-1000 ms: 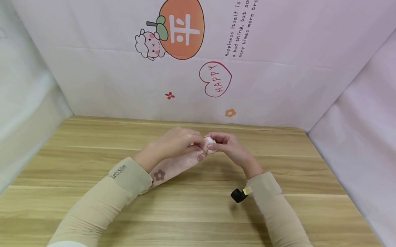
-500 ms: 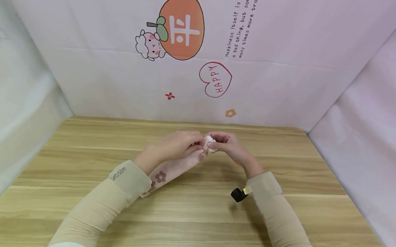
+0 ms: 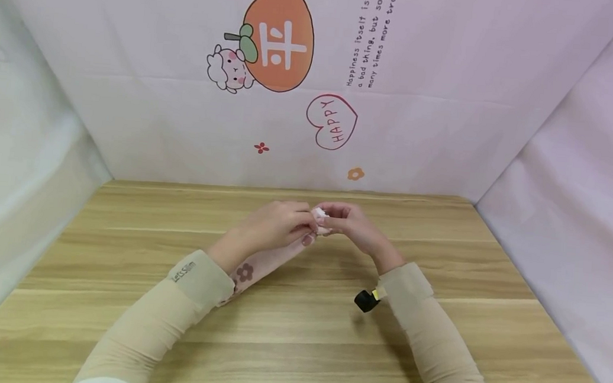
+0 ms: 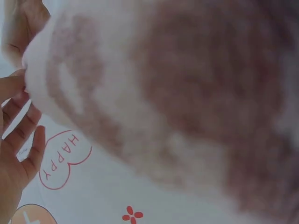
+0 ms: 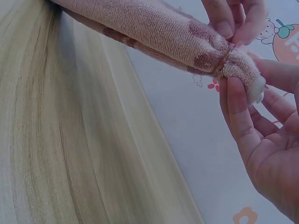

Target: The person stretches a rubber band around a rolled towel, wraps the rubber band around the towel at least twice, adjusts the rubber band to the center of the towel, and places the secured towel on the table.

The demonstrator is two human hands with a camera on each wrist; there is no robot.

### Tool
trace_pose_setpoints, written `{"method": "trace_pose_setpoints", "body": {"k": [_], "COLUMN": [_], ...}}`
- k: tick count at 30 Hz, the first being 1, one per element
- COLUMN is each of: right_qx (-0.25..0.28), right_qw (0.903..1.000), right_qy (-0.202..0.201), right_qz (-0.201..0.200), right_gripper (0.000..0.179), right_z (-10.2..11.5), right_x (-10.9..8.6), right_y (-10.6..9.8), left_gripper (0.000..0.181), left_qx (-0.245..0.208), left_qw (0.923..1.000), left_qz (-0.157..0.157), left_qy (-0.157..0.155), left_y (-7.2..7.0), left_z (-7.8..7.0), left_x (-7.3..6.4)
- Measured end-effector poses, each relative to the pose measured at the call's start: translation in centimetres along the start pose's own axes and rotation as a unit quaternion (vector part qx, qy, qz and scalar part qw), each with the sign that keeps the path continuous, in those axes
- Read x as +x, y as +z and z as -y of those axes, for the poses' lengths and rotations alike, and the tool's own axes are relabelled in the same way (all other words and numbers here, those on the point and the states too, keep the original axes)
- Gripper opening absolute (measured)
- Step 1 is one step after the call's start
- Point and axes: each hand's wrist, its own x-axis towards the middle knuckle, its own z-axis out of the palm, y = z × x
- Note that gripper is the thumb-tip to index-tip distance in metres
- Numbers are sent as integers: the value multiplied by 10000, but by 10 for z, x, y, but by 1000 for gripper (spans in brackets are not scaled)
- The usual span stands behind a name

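A pink terry towel (image 3: 269, 263) with brown flowers hangs slantwise from both hands, raised over the table. Near its upper end, a thin brownish band (image 5: 221, 64) cinches it into a short bunched tip. My left hand (image 3: 274, 222) pinches the towel right at the band. The bunched tip (image 5: 243, 70) is held between the thumb and fingers of my right hand (image 3: 354, 226). Blurred towel cloth (image 4: 187, 93) fills most of the left wrist view, with parts of both hands at the left edge.
Beneath is a wood-grain table (image 3: 285, 344). A white printed cloth (image 3: 424, 116) rises behind it, and plain white cloth (image 3: 579, 187) borders the sides. A small black device (image 3: 366, 301) with a yellow part sits by the right cuff.
Both hands stay in the same place with the towel between them. The fingers shift slightly around the band, and the towel's lower part swings a little.
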Motion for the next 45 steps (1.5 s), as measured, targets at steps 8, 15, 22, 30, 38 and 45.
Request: {"method": "trace_pose_setpoints", "body": {"k": [8,15,22,30,38,45], "right_qx": [78,64,123,-19,4,-15], "right_qw": [9998,9995,9993,9991,9993,9990], "right_qy": [160,304,351,399,349,443], "right_qz": [4,46,60,164,134,-62], "right_gripper": [40,42,41,40,40,40], "right_z": [-1,-3,-1,3,1,0], "right_x": [2,1,3,3,2,0], "right_y": [0,0,1,1,-3,-6], "left_gripper": [10,7,16,18,14,5], "left_qx": [924,1209,1131,1181,1323,1244], "left_qw": [9946,9862,9721,9569,9509,9540], "left_qz": [475,1012,1790,2351,2440,2361], "left_qy": [19,-511,-1009,-1229,-1367,-1363], "left_y": [0,-2,-7,-11,-13,-11], "left_z": [-6,-13,-17,-19,-22,-20], "left_x": [7,11,14,13,14,8]}}
